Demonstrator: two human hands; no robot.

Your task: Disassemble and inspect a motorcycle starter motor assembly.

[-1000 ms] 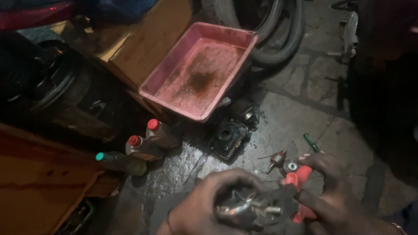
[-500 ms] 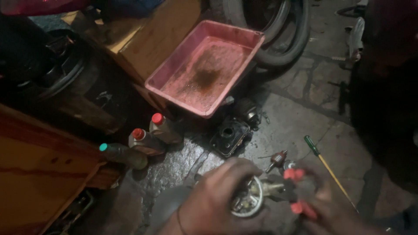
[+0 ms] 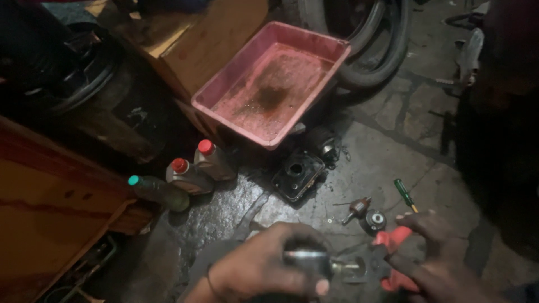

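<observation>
your left hand (image 3: 255, 269) is wrapped around a dark metal part (image 3: 314, 262), fingers curled tight on it; most of the part is hidden under them and blurred, only a shiny stub sticks out toward the right. your right hand (image 3: 435, 258) is closed on red-handled pliers (image 3: 393, 252), whose nose meets that stub; the lower handle is cut off by the frame edge. both sit low over the wet stone floor (image 3: 382, 151). counted: three bottles (image 3: 188, 175) lying together at left, two red caps, one green. one pink tray (image 3: 269, 84), stained inside. one black engine cover (image 3: 297, 174) below the tray. one green-handled screwdriver (image 3: 404, 193). two small metal pieces (image 3: 368, 216) near it, too dim to name. tyre (image 3: 376, 45) behind the tray, partly cut off.
</observation>
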